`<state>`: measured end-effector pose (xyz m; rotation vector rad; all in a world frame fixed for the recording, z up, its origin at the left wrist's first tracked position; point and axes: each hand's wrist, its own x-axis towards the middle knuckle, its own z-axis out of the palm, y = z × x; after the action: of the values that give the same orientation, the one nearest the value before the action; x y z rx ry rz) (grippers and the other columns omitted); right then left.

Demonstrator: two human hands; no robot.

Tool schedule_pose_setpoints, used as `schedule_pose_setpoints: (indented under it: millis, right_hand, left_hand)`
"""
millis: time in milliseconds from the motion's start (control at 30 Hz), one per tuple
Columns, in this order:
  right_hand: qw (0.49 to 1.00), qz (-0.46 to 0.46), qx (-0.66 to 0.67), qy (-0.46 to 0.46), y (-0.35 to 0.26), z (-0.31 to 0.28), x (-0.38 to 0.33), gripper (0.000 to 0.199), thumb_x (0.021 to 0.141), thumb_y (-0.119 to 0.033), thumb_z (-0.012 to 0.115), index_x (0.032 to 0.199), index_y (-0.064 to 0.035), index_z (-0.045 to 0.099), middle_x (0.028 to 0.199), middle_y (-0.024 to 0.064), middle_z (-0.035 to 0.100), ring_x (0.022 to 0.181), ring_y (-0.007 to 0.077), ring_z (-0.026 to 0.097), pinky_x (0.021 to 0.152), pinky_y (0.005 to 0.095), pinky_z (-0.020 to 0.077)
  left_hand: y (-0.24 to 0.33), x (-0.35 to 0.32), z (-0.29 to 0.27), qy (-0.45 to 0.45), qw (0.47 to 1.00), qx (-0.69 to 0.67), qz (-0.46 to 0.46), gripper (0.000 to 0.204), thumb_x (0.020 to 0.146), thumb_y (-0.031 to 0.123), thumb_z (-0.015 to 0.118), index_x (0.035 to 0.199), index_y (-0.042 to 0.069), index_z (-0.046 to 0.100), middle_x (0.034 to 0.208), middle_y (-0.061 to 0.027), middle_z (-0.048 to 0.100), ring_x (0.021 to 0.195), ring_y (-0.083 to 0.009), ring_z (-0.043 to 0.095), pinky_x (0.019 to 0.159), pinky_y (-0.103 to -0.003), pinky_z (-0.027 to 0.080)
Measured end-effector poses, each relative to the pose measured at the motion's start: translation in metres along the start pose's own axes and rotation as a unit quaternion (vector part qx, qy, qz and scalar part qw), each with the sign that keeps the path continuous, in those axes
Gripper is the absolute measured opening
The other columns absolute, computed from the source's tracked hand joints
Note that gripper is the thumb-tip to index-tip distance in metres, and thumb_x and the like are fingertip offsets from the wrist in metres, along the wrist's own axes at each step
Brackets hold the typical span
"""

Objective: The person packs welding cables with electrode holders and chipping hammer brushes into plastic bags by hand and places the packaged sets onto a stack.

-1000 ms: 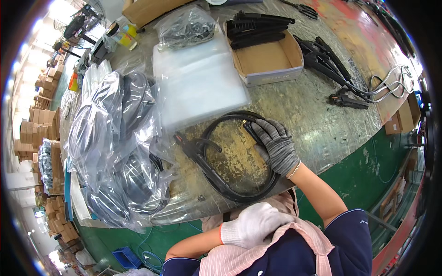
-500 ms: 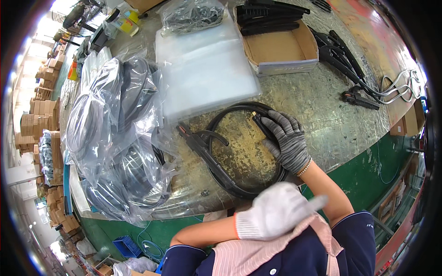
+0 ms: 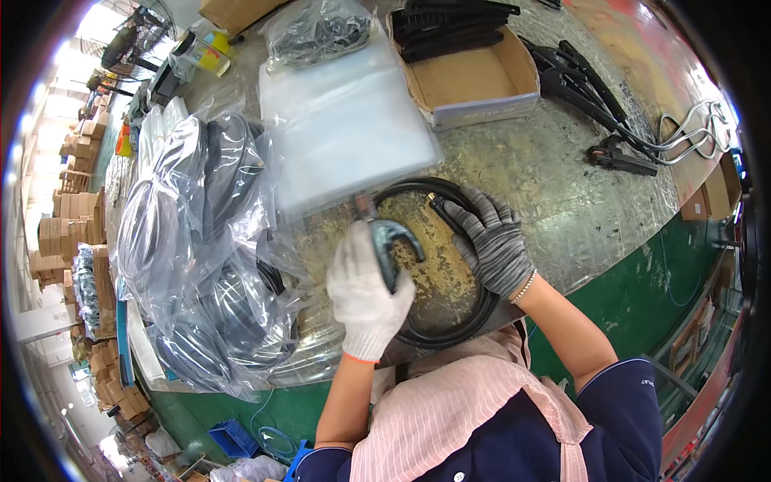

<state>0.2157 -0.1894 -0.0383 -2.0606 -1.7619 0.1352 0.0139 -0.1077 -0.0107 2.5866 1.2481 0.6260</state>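
A black welding cable [image 3: 455, 332] lies coiled on the table in front of me. At its left side is a black electrode holder [image 3: 386, 241] with a curved lever, its tip blurred. My left hand [image 3: 363, 293], in a white knit glove, is closed around the electrode holder's body. My right hand [image 3: 495, 243], in a grey striped glove, wraps the right side of the coil, fingers over the cable. Just by its fingertips a cable plug [image 3: 438, 206] with a brass end points into the coil. The gloves hide part of the cable and the holder's handle.
Bagged cable coils [image 3: 193, 233] are heaped at the left. Clear plastic bags [image 3: 345, 120] lie stacked beyond the coil, a bagged bundle [image 3: 321, 36] on top. An open cardboard box [image 3: 482, 112] holds black parts. More black holders [image 3: 582, 96] and grey cords [image 3: 695, 136] lie at right.
My left hand has swung from in front of my chest out to the left and closed on the electrode holder, whose tip has shifted right and up. My right hand stays on the coil.
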Motion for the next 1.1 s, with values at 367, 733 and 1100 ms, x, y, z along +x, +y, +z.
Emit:
schedule_pose_setpoints:
  millis: [367, 733, 1100]
  right_hand:
    - [0.997, 0.009, -0.001, 0.075, 0.000, 0.005, 0.000, 0.048, 0.079, -0.021, 0.067, 0.126, -0.0196, 0.060, 0.130, 0.0109, 0.054, 0.114, 0.0325, 0.054, 0.096, 0.0482, 0.0420]
    - [0.996, -0.049, -0.003, 0.079, -0.017, -0.005, -0.020, 0.047, 0.077, -0.020, 0.072, 0.123, -0.0221, 0.064, 0.113, 0.0101, 0.061, 0.094, 0.0306, 0.059, 0.084, 0.0414, 0.0483]
    - [0.969, -0.169, -0.176, 0.039, 0.012, 0.029, 0.106, 0.033, 0.090, -0.036, 0.057, 0.117, -0.0198, 0.062, 0.136, 0.0035, 0.054, 0.124, 0.0239, 0.051, 0.104, 0.0436, 0.0368]
  left_hand:
    - [0.024, 0.007, -0.002, -0.097, 0.992, 0.051, 0.069, 0.080, 0.061, 0.029, 0.073, 0.133, 0.006, 0.045, 0.128, -0.0206, 0.048, 0.113, -0.0386, 0.050, 0.099, -0.056, 0.037]
    - [0.017, -0.020, -0.024, -0.123, 0.992, 0.017, -0.022, 0.084, 0.064, 0.038, 0.076, 0.137, 0.015, 0.042, 0.136, -0.0273, 0.039, 0.118, -0.0482, 0.045, 0.096, -0.055, 0.041]
    - [-0.073, 0.065, 0.012, 0.032, 0.989, 0.106, 0.098, 0.049, 0.087, 0.030, 0.062, 0.126, 0.002, 0.051, 0.131, -0.0188, 0.053, 0.121, -0.0370, 0.050, 0.105, -0.047, 0.037]
